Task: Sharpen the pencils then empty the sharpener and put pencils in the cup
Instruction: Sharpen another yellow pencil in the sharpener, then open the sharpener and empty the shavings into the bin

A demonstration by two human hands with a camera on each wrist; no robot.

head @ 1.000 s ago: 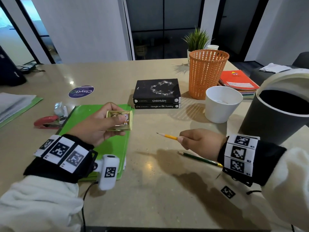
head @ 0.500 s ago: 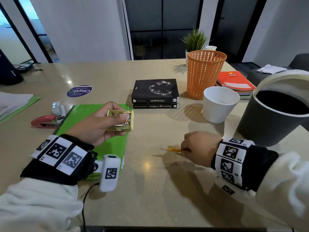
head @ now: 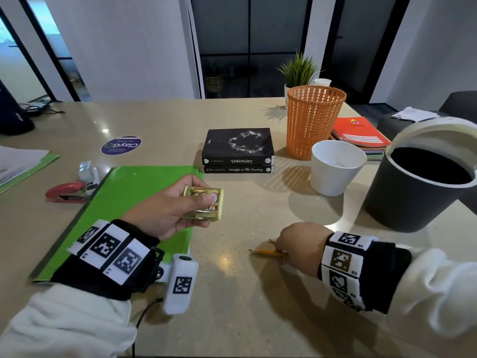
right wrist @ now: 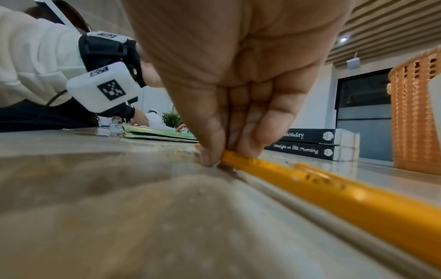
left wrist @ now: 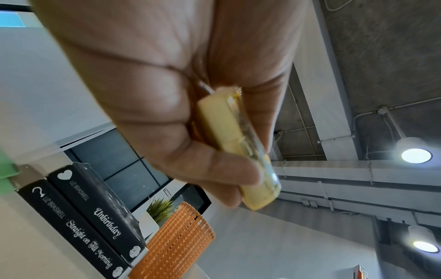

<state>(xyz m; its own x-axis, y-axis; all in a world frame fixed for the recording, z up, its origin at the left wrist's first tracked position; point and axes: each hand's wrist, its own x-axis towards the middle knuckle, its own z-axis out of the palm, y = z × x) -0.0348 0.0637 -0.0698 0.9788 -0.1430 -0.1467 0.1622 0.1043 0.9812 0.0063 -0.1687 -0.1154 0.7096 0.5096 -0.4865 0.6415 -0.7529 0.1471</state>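
Note:
My left hand [head: 200,210] holds the small yellow sharpener box [head: 217,205] just above the right edge of the green folder [head: 129,192]. The left wrist view shows thumb and fingers curled round the sharpener [left wrist: 241,149]. My right hand [head: 284,250] is down on the table near its front edge, knuckles up. Its thumb and fingers pinch the yellow pencil [right wrist: 334,190] against the tabletop. The pencil's sharpened tip [head: 260,252] sticks out to the left of the hand. A second pencil lies mostly hidden under that hand. The white cup [head: 335,166] stands upright, further back.
A black bin [head: 418,192] stands at the right edge. An orange mesh basket [head: 313,120], two stacked black books [head: 237,148] and notebooks [head: 361,133] sit behind the cup. A red stapler [head: 65,192] lies left of the folder.
My right hand has come down and toward me, bringing the yellow pencil from the air onto the table and covering the green pencil. The left hand keeps the sharpener almost still.

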